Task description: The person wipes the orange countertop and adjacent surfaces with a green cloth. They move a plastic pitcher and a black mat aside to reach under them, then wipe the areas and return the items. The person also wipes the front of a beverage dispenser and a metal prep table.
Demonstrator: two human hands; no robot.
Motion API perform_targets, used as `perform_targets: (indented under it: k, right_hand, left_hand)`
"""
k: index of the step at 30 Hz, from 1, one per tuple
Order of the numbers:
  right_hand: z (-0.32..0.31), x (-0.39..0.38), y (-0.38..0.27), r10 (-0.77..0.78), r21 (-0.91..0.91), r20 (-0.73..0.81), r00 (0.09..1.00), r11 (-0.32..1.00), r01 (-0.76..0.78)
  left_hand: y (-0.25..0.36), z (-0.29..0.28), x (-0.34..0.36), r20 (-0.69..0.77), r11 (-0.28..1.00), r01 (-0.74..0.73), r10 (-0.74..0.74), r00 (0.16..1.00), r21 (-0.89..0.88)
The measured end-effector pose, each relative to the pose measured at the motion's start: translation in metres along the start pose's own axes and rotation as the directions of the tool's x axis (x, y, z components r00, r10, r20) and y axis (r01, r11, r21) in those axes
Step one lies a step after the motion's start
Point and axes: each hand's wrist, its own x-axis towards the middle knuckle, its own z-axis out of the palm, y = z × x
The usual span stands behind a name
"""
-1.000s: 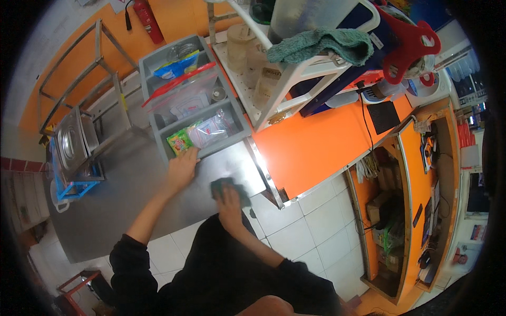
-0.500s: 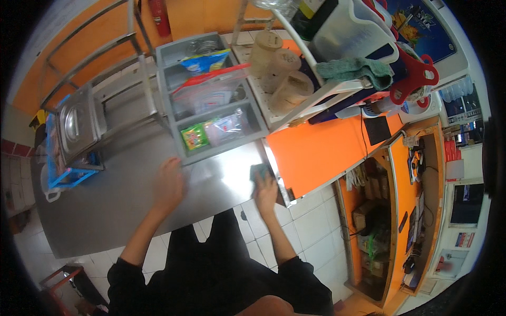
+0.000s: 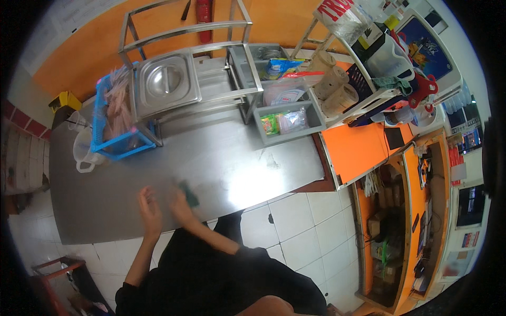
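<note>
On the stainless steel table (image 3: 221, 158), my right hand (image 3: 182, 208) grips a green scouring pad (image 3: 189, 194) that lies against the metal near the front edge. Motion blurs its fingers. Close beside it on the left, my left hand (image 3: 151, 211) is held with its fingers extended and nothing in them. A wet smear (image 3: 272, 161) marks the steel farther right, below a grey divided tray (image 3: 291, 138) that holds small packets.
A metal rack (image 3: 253, 89) carries a lidded steel pan (image 3: 166, 81). To its left are a blue basket (image 3: 113, 152) of wrapped items and a white jug (image 3: 84, 150). An orange counter (image 3: 353, 150) adjoins the table on the right, with plastic containers (image 3: 340, 100) on a shelf.
My right hand has swept left across the table with the scouring pad, from the right end to beside my left hand. My left hand has come nearer the front edge. The view has shifted left.
</note>
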Motion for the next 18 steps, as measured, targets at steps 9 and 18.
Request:
perform_targets:
  k: [9, 18]
  right_hand:
    - [-0.123, -0.094, 0.268, 0.641, 0.219, -0.456, 0.617, 0.753, -0.621]
    - [-0.078, -0.056, -0.003, -0.041, 0.488, 0.002, 0.999, 0.872, 0.035]
  left_hand:
    - [-0.067, -0.062, 0.001, -0.139, 0.976, 0.058, -0.088, 0.986, -0.208]
    - [-0.056, -0.03, 0.018, -0.044, 0.971, 0.108, -0.12, 0.992, -0.213]
